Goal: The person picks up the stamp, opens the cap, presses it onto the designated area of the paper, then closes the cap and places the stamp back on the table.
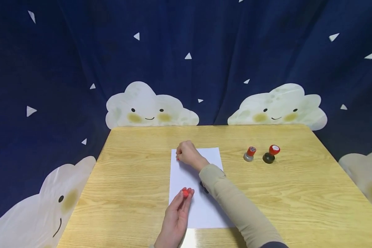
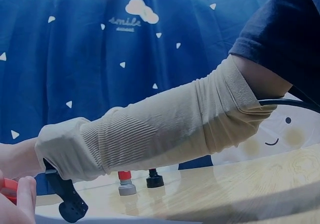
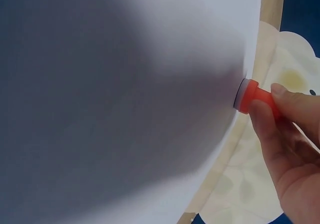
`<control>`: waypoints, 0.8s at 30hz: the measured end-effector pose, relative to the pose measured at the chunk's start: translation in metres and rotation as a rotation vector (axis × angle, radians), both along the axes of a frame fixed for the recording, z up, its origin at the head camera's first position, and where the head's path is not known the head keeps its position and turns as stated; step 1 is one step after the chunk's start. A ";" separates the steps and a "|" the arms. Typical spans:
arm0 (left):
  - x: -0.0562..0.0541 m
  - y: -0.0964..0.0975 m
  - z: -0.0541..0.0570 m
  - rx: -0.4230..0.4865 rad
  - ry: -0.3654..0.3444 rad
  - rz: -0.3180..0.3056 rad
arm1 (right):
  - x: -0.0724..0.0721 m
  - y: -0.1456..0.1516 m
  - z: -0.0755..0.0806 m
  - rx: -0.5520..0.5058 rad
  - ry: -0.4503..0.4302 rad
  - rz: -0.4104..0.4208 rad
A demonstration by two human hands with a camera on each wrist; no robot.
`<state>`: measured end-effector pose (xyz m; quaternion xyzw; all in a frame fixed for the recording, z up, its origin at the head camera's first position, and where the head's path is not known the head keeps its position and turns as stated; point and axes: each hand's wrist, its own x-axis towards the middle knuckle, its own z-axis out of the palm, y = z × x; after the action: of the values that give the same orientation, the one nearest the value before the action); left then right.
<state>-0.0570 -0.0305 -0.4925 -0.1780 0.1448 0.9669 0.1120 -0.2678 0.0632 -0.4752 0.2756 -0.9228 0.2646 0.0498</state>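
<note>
A small red stamp (image 3: 245, 97) with a pale base is pinched between the thumb and fingers of my right hand (image 1: 188, 153), over the far left corner of a white sheet of paper (image 1: 204, 213). In the right wrist view the stamp's base is at the paper, close to its edge. Nearer the front, my left hand (image 1: 177, 215) holds a small red piece (image 1: 185, 193), perhaps a cap, at its fingertips over the sheet's left edge. The left wrist view shows only part of this red piece (image 2: 9, 188).
To the right on the wooden table (image 1: 127, 193) stand a red-topped stamp with a grey base (image 1: 249, 157) and a taller red-and-black stamp (image 1: 269, 157). My right forearm (image 1: 238, 203) crosses the sheet. A dark blue curtain (image 1: 173, 20) hangs behind the table.
</note>
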 end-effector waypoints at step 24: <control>-0.006 -0.006 -0.001 0.046 -0.015 0.027 | -0.001 -0.004 0.021 0.149 -0.077 0.079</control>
<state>-0.0633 -0.0364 -0.4931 -0.1847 0.1193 0.9699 0.1043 -0.2690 0.0589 -0.4540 0.3043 -0.9296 0.2071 -0.0168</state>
